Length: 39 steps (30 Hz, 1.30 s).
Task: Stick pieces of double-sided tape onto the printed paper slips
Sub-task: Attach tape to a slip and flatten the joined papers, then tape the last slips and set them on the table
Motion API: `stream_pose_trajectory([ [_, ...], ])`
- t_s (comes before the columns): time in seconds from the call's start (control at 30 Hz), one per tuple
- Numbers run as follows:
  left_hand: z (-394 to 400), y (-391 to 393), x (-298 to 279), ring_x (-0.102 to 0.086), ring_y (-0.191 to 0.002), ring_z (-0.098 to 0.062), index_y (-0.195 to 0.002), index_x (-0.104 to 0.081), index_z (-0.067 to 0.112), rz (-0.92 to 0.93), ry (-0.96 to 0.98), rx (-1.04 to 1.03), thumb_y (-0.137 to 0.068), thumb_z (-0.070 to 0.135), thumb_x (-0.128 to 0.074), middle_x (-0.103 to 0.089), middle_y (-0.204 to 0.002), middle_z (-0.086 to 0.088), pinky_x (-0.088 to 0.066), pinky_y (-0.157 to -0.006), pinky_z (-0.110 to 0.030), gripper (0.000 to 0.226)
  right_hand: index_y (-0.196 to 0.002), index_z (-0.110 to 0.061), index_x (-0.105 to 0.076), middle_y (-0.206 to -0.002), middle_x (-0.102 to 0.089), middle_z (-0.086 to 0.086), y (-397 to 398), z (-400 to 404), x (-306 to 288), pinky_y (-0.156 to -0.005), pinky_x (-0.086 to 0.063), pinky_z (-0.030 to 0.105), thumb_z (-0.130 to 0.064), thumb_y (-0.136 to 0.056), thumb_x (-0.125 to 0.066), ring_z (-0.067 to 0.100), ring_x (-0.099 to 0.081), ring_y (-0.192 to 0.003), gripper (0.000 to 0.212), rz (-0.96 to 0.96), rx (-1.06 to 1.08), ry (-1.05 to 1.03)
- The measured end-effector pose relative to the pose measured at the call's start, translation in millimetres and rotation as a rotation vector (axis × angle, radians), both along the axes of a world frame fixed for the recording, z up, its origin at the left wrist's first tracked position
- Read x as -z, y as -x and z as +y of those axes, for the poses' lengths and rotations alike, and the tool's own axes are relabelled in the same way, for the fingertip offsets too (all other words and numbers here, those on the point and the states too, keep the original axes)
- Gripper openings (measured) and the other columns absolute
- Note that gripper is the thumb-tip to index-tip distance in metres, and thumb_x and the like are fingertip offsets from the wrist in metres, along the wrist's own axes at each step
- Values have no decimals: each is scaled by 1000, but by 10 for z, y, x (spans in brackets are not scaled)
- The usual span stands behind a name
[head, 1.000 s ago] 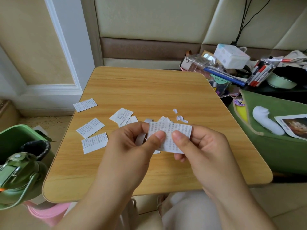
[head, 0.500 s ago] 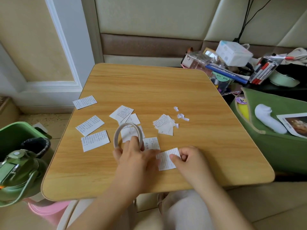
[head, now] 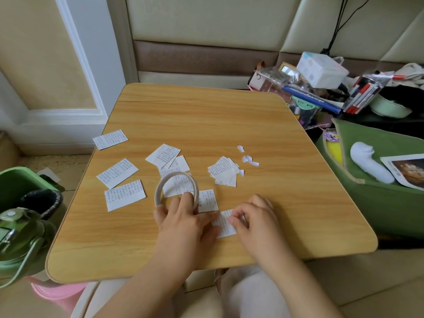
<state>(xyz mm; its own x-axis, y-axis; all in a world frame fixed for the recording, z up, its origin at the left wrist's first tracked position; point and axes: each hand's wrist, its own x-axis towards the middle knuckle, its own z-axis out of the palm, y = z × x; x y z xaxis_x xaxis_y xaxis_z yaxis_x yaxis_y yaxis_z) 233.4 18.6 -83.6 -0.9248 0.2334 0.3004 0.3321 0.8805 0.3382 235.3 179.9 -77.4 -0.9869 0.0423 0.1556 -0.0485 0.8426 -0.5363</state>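
Observation:
A white roll of double-sided tape [head: 175, 187] stands on edge near the table's front middle, and my left hand [head: 185, 222] grips its lower part. One printed paper slip [head: 226, 226] lies flat between my hands; my right hand [head: 253, 220] rests on its right side with curled fingertips pinching at its edge. Another slip [head: 207, 200] lies just behind it. Several more slips lie to the left [head: 125, 195], and a small stack of slips [head: 223, 172] sits behind my right hand.
The wooden table [head: 229, 120] has tiny torn paper bits [head: 249, 158] right of centre. A green bag [head: 378, 187] with a white object stands at the right, clutter of pens and boxes [head: 321, 88] behind it, and a green bin [head: 25, 191] on the left.
Both hands came down from chest height, where they held a slip, to the table. The slip now lies flat, and my left hand holds the tape roll upright.

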Motion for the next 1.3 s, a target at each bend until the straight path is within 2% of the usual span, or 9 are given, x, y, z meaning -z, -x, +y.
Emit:
stream_pose_trajectory([
  [0.13, 3, 16, 13, -49, -70, -23, -84, -75, 38, 22, 9, 9, -63, 50, -63, -25, -79, 8, -25, -72, -36, 27, -76, -21, -67, -82, -42, -13, 26, 102, -74, -81, -25, 31, -24, -84, -69, 13, -40, -92, 10, -9, 27, -115],
  [0.33, 5, 9, 45, -44, -71, -22, -81, -74, 40, 48, 9, -6, -70, 56, -47, -24, -78, 8, -28, -70, -36, 33, -69, -22, -66, -76, -40, -15, 21, -136, -26, -76, -34, 36, -24, -77, -67, 19, -48, -86, 8, 43, -101, -37],
  [0.47, 8, 14, 15, -50, -67, -23, -81, -75, 38, 68, 11, 8, -61, 50, -63, -25, -78, 8, -31, -70, -38, 26, -76, -22, -67, -76, -37, -18, 7, 82, -45, -81, -24, 29, -25, -85, -69, 12, -41, -92, 9, 4, -36, -85],
  [0.6, 4, 9, -5, -51, -67, -23, -81, -75, 39, 55, 19, 8, -59, 49, -65, -26, -78, 7, -31, -69, -38, 26, -79, -21, -68, -78, -36, -19, 21, 137, -86, -79, -19, 26, -25, -85, -68, 10, -39, -93, 8, -8, -34, -99],
  [0.8, -7, 5, 10, -49, -68, -23, -82, -74, 41, 48, 21, -6, -71, 56, -46, -25, -77, 8, -25, -70, -35, 34, -75, -20, -68, -76, -35, -18, 17, -153, -27, -81, -29, 31, -19, -80, -70, 16, -45, -91, 6, 18, -145, -16],
  [0.93, -9, 16, -2, -52, -68, -23, -83, -75, 39, 54, 32, 16, -61, 50, -72, -26, -78, 8, -33, -69, -39, 24, -77, -21, -67, -77, -38, -18, 4, 83, -46, -82, -24, 27, -24, -85, -69, 12, -42, -91, 9, -17, -69, -54],
  [1.0, -14, 23, -7, -53, -69, -24, -83, -75, 38, 29, 33, 19, -54, 45, -85, -27, -79, 8, -35, -69, -40, 31, -75, -21, -67, -78, -40, -18, 2, 179, -68, -81, -23, 27, -23, -84, -69, 11, -41, -91, 10, -33, -24, -65],
  [1.17, -138, 58, -49, -52, -71, -24, -81, -75, 39, 64, 24, -43, -59, 46, -65, -28, -76, 8, -38, -69, -44, 25, -65, -18, -65, -72, -39, -19, -59, 197, -31, -77, -39, 36, -13, -73, -79, 18, -46, -81, 17, 45, 63, -8],
  [1.3, -322, 192, -60, -49, -77, -24, -85, -74, 38, 17, 40, -128, -62, 38, -68, -29, -76, 7, -22, -73, -37, 23, -66, -20, -67, -73, -42, -18, -140, 133, -43, -78, -43, 36, -11, -73, -79, 16, -48, -79, 17, 71, 57, 72],
])
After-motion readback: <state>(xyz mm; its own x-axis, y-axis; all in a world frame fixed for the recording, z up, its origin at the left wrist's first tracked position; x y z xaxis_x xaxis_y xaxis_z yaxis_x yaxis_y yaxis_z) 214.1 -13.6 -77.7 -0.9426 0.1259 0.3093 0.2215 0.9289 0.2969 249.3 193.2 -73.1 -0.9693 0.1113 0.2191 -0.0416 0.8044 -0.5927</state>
